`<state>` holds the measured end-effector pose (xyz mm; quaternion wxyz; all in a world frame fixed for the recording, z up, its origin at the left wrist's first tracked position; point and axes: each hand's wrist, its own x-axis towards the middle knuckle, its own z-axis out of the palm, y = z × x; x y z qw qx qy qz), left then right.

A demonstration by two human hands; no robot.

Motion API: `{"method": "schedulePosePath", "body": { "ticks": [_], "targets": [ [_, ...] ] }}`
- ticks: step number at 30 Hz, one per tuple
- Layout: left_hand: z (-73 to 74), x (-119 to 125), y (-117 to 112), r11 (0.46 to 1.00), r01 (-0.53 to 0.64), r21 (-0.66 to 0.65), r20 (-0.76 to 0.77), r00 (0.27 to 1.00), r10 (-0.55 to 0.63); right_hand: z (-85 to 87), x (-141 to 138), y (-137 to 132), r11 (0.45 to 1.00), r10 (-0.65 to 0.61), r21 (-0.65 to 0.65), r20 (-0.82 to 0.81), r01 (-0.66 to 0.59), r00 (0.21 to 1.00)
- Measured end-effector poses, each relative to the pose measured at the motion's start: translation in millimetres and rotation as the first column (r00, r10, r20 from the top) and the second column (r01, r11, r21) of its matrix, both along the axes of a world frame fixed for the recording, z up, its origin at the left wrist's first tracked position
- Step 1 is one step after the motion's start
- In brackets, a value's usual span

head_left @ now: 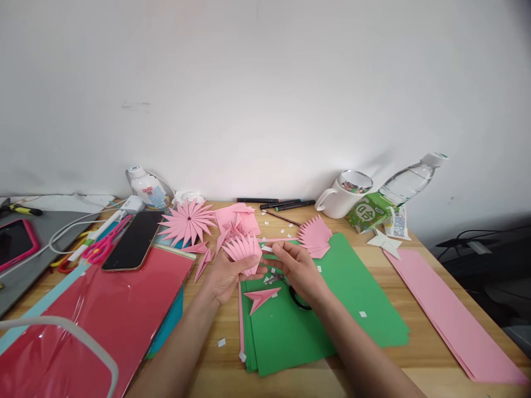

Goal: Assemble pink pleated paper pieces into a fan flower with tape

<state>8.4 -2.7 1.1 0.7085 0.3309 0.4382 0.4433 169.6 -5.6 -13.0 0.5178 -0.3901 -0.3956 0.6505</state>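
A pink folded-paper fan point(244, 252) is gripped in my left hand point(226, 276), its points fanned upward. My right hand point(296, 268) pinches a small white strip point(267, 249) close to the fan's right side. Under my right hand lie black-handled scissors point(299, 298), partly covered by it. A single pink folded piece point(262, 298) rests on the green paper stack point(332, 309) just below the fan. Another pink fan point(316, 236) stands beyond my right hand. Behind my left hand are a pink paper star wheel point(188, 219) and several loose pink pieces point(203, 264).
On the left are red paper point(136, 298), a phone point(133, 240) and pink scissors point(107, 242). Markers point(257, 200), a white mug point(342, 196), a green box point(369, 213) and a water bottle point(412, 178) line the wall. Pink strips point(452, 315) lie right.
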Motion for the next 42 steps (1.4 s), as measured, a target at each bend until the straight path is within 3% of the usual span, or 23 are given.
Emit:
{"method": "schedulePosePath", "body": {
  "ticks": [3, 9, 17, 31, 42],
  "targets": [
    [0.0, -1.4, 1.1, 1.000, 0.022, 0.022, -0.017, 1.000, -0.022, 1.7, 1.6, 0.1, 1.000, 0.010, -0.020, 0.024, -0.010, 1.000],
    [-0.2, -1.5, 3.3, 0.998, 0.062, 0.020, -0.035, 0.998, -0.061, 1.7, 1.7, 0.2, 0.988, 0.152, -0.039, 0.021, -0.151, 0.988],
    [0.6, -1.0, -0.7, 0.999, 0.004, 0.040, -0.091, 0.996, 0.000, -5.1, 4.3, 2.4, 0.994, 0.097, -0.061, 0.070, -0.092, 0.993],
    [-1.4, -2.2, 1.6, 0.997, 0.064, 0.052, -0.113, 0.992, -0.058, 2.1, 3.7, 2.0, 0.982, 0.081, -0.170, -0.044, -0.088, 0.996],
    [-2.9, -1.6, 0.7, 0.997, 0.045, 0.069, -0.114, 0.993, -0.037, -2.1, 4.3, 3.1, 0.988, 0.126, -0.089, 0.015, -0.124, 0.992]
  ]
}}
